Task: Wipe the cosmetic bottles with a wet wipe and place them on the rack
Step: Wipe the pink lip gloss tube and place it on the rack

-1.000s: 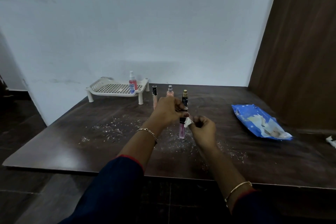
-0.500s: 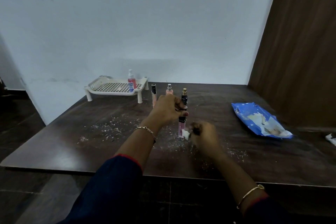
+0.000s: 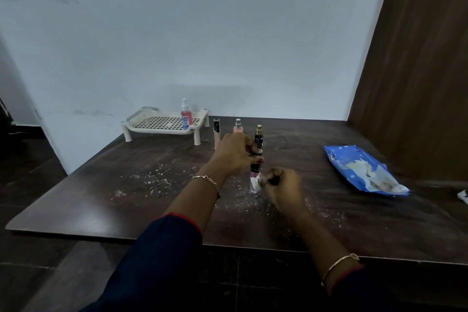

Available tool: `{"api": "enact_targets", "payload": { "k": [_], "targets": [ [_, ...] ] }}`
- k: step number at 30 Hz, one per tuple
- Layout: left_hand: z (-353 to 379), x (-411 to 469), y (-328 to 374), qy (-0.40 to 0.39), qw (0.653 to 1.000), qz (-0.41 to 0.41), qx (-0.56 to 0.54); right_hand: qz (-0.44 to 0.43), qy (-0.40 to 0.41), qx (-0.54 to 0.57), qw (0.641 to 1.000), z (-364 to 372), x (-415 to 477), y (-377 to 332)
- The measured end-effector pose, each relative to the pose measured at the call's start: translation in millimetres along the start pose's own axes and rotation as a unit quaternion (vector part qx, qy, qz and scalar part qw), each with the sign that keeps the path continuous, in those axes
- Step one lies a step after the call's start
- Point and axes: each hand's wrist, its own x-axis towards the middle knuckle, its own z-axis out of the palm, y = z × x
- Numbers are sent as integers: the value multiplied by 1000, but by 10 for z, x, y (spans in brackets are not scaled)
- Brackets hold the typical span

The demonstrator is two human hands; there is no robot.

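Dark brown wood makes up the desk (image 3: 126, 197), which is dusted with white crumbs (image 3: 157, 175) round the work spot. At its middle a slim black-and-pink cosmetic bottle (image 3: 255, 169) stands upright on the wood. The left hand (image 3: 235, 154) has its fingers curled round the black upper part, steadying it. The right hand (image 3: 283, 187), at four o'clock of the bottle, pinches a small crumpled white wet wipe (image 3: 255, 182) against the pink lower part. A gold-capped dark top (image 3: 258, 135) shows just above the left hand; whether it belongs to the held bottle or to another one behind it, I cannot tell.

The step in hand looks like wiping the lower body. To do it well, the left grip should be firm so the bottle does not tip. The wipe should go round the whole girth and down to the base, and the covered upper part needs its own pass afterwards. The base should also be lifted clear of the crumbs. At eleven o'clock stands the cream perforated plastic rack (image 3: 157, 123), with one pink spray bottle with a white cap (image 3: 186, 115) on its right front corner.
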Motion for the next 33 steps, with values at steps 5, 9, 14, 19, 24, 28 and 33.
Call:
{"api": "enact_targets", "payload": {
  "k": [5, 9, 14, 19, 24, 28, 33],
  "targets": [
    [-4, 5, 13, -6, 1000, -1, 0, 20, -7, -20, 1000, -4, 7, -30],
    [0, 11, 7, -2, 1000, 0, 6, 18, 31, 36, 999, 2, 49, -72],
    [-8, 6, 12, -7, 1000, 0, 1, 36, -4, 16, 999, 29, -76, 44],
    [-22, 9, 21, -7, 1000, 7, 8, 16, 60, 85, 994, 24, 51, -99],
    [-18, 10, 13, -6, 1000, 7, 13, 33, 36, 67, 997, 57, -43, 3],
    [-14, 18, 5, -9, 1000, 8, 14, 30, 47, 60, 997, 45, 0, -10],
    [-19, 24, 5, -8, 1000, 8, 8, 12, 59, 69, 996, 63, 28, 11]
  ]
}}
